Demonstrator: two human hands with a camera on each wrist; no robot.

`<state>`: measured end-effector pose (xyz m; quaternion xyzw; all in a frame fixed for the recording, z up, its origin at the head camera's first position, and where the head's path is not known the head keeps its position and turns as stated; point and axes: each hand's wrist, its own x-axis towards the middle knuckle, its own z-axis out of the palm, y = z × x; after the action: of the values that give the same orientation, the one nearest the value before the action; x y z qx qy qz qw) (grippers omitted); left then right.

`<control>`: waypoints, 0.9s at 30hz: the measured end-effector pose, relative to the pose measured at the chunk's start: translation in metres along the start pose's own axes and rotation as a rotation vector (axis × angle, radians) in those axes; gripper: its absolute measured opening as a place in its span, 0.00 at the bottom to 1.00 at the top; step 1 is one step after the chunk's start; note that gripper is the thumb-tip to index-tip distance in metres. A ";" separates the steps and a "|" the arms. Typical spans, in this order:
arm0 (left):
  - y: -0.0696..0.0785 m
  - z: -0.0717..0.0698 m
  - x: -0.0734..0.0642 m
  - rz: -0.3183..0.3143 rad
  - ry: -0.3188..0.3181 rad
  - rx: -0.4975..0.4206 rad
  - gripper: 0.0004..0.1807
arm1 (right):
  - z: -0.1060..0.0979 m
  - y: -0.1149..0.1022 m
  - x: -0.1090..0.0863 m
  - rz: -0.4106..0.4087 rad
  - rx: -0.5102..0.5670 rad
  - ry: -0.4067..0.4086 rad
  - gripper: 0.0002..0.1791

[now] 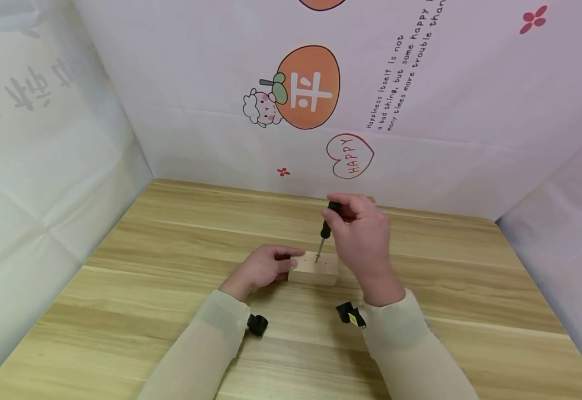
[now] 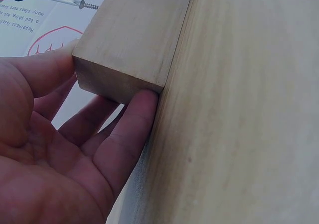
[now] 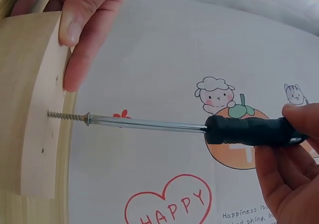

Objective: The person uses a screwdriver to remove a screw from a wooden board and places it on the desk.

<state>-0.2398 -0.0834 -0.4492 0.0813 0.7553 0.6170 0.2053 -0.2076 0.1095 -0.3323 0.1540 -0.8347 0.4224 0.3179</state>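
Note:
A pale wooden block (image 1: pixel 313 276) lies on the table, its top marked by small dark holes (image 3: pixel 43 150). My left hand (image 1: pixel 261 269) grips the block's left end between thumb and fingers. From the middle of the top rises a threaded screw (image 3: pixel 69 116), its tip at the wood and most of its thread exposed. The tip of a black-handled screwdriver (image 3: pixel 244 131) meets the screw's head, and the shaft stands nearly upright with a slight tilt. Above the block, my right hand (image 1: pixel 366 239) pinches the top of the handle between thumb and fingers.
The wood-grain table (image 1: pixel 171 311) ends at a white printed backdrop (image 1: pixel 211 144) behind the block, with white sheets on both sides. Small black wrist cameras sit at the left cuff (image 1: pixel 257 325) and the right cuff (image 1: pixel 351 314).

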 end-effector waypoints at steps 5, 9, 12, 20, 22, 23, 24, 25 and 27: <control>-0.001 0.000 0.001 -0.003 0.002 -0.003 0.15 | 0.000 0.001 0.000 0.014 0.070 -0.036 0.12; -0.001 0.000 0.001 -0.009 0.003 -0.008 0.15 | 0.002 0.003 -0.001 0.012 0.115 -0.047 0.13; -0.002 0.000 0.001 -0.011 0.002 -0.010 0.15 | 0.004 0.005 -0.001 0.008 0.116 -0.051 0.13; -0.002 0.000 0.002 -0.007 0.004 -0.002 0.15 | 0.005 0.005 -0.001 0.041 0.084 -0.001 0.10; -0.002 0.000 0.002 -0.006 0.003 -0.003 0.15 | 0.005 0.006 0.000 0.037 0.073 0.006 0.10; -0.002 0.000 0.002 -0.004 0.003 -0.001 0.15 | 0.004 0.006 0.000 0.028 0.070 0.009 0.10; -0.002 0.000 0.002 -0.003 0.002 0.001 0.15 | 0.004 0.007 0.000 0.022 0.073 0.010 0.11; -0.002 0.000 0.001 -0.002 0.002 0.004 0.15 | 0.003 0.007 0.000 0.020 0.085 0.006 0.12; -0.002 -0.001 0.001 -0.003 0.002 0.005 0.15 | 0.003 0.008 0.000 0.018 0.130 -0.008 0.15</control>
<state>-0.2410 -0.0838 -0.4509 0.0802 0.7571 0.6149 0.2055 -0.2128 0.1123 -0.3383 0.1684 -0.8081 0.4779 0.3003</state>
